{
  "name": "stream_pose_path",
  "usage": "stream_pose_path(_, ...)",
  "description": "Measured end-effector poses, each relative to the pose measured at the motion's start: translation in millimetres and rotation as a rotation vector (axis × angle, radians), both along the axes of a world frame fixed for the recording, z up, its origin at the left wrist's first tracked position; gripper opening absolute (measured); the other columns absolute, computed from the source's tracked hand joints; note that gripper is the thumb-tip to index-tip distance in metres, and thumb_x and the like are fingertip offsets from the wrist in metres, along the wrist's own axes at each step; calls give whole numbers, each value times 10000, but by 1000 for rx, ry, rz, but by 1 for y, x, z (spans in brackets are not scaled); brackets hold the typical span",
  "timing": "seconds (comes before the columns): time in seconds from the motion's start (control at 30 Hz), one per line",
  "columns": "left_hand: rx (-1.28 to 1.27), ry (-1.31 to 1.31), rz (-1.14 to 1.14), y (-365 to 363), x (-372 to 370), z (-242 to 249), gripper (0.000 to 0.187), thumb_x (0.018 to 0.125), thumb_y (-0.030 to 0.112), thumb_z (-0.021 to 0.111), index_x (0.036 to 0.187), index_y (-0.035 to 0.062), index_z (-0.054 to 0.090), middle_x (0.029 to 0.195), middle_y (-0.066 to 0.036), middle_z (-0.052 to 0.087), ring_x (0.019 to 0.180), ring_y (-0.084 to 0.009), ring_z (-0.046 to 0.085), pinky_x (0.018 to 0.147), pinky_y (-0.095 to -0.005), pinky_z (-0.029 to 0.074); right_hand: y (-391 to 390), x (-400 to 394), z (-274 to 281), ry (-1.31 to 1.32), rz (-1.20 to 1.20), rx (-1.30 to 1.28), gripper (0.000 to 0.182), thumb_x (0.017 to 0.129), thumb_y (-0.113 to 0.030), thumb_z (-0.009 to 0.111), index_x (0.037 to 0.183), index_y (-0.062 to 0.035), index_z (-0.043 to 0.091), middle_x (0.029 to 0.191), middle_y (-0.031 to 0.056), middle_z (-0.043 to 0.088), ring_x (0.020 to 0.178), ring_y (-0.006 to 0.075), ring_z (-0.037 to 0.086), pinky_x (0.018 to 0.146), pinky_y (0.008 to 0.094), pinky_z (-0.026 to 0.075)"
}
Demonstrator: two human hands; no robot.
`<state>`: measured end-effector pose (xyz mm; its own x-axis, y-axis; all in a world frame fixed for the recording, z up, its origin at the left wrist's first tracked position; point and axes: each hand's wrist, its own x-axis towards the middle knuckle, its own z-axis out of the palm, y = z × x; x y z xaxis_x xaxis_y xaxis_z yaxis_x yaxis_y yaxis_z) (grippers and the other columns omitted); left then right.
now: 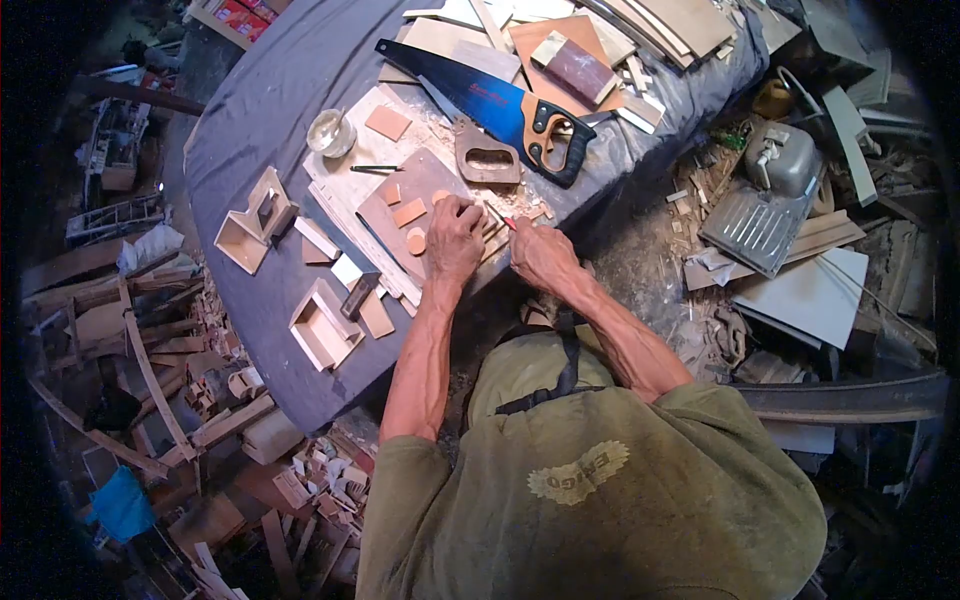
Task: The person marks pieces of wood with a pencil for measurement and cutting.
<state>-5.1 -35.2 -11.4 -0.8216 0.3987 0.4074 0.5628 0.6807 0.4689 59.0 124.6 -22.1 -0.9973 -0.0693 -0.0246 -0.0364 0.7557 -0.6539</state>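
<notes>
My left hand [455,240] is closed, fingers bent down at the right edge of a brown board [378,212]; what is under its fingertips is hidden. Beside it my right hand [545,258] grips a slim tool with a red handle [509,223], its thin end pointing toward the left hand. On the brown board lie small round wooden discs [416,240] and a small rectangular wood piece [408,212]. A black pencil-like stick [375,169] lies just behind. Past my hands rest a wooden-handled saw [487,160] and a blue handsaw [480,95] among shavings.
A jar [331,134] stands at the back of the work boards. Small open wooden boxes [326,326] sit at left on the grey cloth [235,150]. Wood offcuts [575,60] pile up behind the saws. A metal sink [765,205] and scrap wood lie on the floor.
</notes>
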Motion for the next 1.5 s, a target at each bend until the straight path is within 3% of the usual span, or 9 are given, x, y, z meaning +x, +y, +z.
stream_pose_path(0.13,-14,-36,-25,-3,-3,-6,85,761,30,711,844,37,693,909,-96,620,890,-292,596,766,-389,501,2,-11,4,-82,117,74,210,885,-136,506,909,57,586,739,250,668,751,368,694,665,445,538)
stream_pose_path(0.23,1,-23,-29,-4,-3,-7,92,766,31,706,856,39,693,922,-97,619,900,-296,596,774,-397,500,-3,-6,-37,38,-23,-48,194,875,-193,540,802,-18,578,678,232,623,716,414,655,617,512,487)
stream_pose_path(0.37,54,-15,32,1,4,-4,124,778,34,694,900,26,673,941,-120,612,923,-318,582,811,-416,482,0,13,-66,62,84,-1,234,909,-220,524,824,-9,574,693,254,629,693,443,643,616,535,479)
stream_pose_path(0.43,71,3,74,7,7,-3,145,785,37,690,925,18,660,948,-132,606,933,-329,574,829,-426,471,-1,7,-12,-95,-120,-101,257,928,-235,512,871,10,562,682,269,622,672,460,633,608,548,473)
stream_pose_path(0.53,62,7,84,9,8,-3,165,788,39,689,944,5,645,945,-144,601,938,-342,565,840,-432,463,2,-2,27,-246,-129,-121,297,926,-223,490,953,65,553,802,317,651,797,496,653,713,535,510)
stream_pose_path(0.83,82,24,78,9,9,-3,136,766,19,694,900,11,673,926,-129,602,898,-328,572,805,-419,472,2,-3,18,-154,-78,-112,272,907,-186,503,880,77,567,698,302,634,701,476,655,657,545,510)
stream_pose_path(0.93,62,19,53,5,6,-3,140,769,23,721,904,18,684,929,-130,627,871,-330,593,760,-410,486,1,0,-4,139,-48,-107,222,913,-204,532,832,3,536,560,221,544,550,429,585,508,508,451)
stream_pose_path(1.03,35,5,23,2,3,-3,130,771,21,721,895,15,681,926,-123,624,872,-324,591,759,-408,487,2,0,-11,177,1,-103,193,901,-190,542,822,-15,523,543,189,506,522,400,564,487,482,442)
stream_pose_path(1.5,15,4,41,4,3,-2,139,782,32,690,917,43,658,947,-110,608,891,-313,582,779,-415,482,4,-5,0,-32,20,-22,277,901,-215,523,871,58,556,684,269,617,690,451,637,627,510,502)
